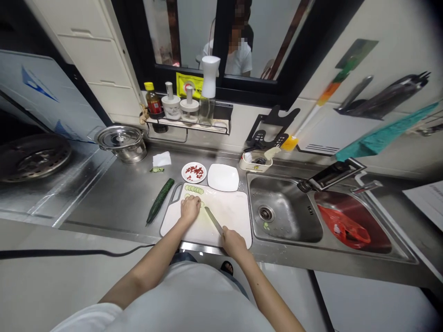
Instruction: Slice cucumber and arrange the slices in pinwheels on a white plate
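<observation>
A white cutting board [224, 203] with a grey rim lies on the steel counter in front of me. My left hand [190, 209] rests on it with the fingers bent down over cucumber slices, whose pale edges show around the fingertips. In my right hand [234, 242] is the handle of a kitchen knife [213, 220]. Its blade points up and left, the tip close to a slice beside my left fingers. A row of cucumber slices [194, 189] overlaps near the board's top left. Left of the board lies a whole dark green cucumber [160, 201].
Behind the board stand a plate of chopped red pieces [184, 177] and a white square plate [223, 177]. At right is a double sink [287, 207] with a red bag [346, 229]. A lidded steel pot [129, 150] and a stove burner [34, 159] are at left. A condiment shelf [194, 123] hangs above.
</observation>
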`<state>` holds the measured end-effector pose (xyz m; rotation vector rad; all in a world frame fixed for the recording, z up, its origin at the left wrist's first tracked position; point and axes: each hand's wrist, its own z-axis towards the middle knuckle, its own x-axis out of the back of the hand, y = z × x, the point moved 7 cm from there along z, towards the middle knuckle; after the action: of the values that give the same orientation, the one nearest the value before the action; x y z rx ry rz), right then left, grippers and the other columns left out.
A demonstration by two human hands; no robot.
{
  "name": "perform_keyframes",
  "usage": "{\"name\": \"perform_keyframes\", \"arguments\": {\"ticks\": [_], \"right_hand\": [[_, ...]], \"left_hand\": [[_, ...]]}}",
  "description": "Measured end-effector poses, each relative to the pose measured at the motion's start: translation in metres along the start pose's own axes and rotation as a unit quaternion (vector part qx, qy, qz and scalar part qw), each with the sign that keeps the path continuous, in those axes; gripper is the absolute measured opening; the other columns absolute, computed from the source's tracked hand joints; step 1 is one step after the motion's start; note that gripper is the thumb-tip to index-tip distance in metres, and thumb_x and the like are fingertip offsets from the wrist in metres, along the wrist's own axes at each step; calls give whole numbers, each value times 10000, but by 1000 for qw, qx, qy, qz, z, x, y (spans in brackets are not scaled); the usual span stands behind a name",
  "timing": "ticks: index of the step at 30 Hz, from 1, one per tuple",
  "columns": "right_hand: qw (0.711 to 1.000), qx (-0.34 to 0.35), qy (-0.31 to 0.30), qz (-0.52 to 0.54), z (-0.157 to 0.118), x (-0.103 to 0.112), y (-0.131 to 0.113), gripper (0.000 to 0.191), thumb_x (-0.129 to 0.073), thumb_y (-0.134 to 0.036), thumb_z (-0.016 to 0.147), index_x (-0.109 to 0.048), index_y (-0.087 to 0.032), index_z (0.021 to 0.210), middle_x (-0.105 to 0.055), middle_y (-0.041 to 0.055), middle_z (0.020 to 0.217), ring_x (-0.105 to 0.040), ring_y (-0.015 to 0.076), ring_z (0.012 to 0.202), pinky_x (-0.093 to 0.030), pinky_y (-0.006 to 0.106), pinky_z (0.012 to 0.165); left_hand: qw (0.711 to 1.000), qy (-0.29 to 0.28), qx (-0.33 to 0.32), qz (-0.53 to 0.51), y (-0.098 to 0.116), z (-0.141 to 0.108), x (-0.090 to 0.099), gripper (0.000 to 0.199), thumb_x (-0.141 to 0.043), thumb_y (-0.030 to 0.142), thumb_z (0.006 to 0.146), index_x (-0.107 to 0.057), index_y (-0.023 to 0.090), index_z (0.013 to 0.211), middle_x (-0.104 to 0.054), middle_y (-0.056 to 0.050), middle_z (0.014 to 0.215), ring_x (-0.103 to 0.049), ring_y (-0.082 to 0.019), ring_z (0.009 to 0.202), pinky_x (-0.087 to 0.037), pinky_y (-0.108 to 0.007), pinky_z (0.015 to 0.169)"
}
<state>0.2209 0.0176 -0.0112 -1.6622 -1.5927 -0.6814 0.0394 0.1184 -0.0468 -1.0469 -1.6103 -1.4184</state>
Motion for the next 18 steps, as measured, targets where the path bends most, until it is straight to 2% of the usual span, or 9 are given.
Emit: {"name": "perform_keyframes", "arguments": {"ticks": [6, 11, 18], "right_hand": [[999, -2, 1, 40, -2, 0, 9, 262, -342, -233, 970, -558, -179, 1107, -679, 127, 1050, -643, 199, 940, -370, 255, 666], [998, 3, -10, 69, -5, 6, 9, 269, -359, -249, 966, -571, -166, 1110, -679, 119, 1070, -629, 197, 965, -353, 250, 674], [997, 16, 1, 81, -3, 8, 9, 285, -353, -233, 953, -584, -163, 1103, -685, 116, 1045, -630, 200, 945, -352, 250, 673]], "left_hand": [[997, 3, 37, -63, -6, -1, 0, 139, -512, 210, 868, -649, 218, 884, -693, -37, 926, -594, -190, 933, -360, -290, 795], [990, 14, 74, -121, -25, -6, -2, 97, -558, 242, 839, -650, 214, 844, -701, -9, 847, -614, -157, 809, -373, -256, 720], [985, 54, 108, -123, -54, -4, 12, 98, -581, 279, 837, -660, 222, 851, -710, -4, 831, -633, -161, 799, -384, -250, 695]]}}
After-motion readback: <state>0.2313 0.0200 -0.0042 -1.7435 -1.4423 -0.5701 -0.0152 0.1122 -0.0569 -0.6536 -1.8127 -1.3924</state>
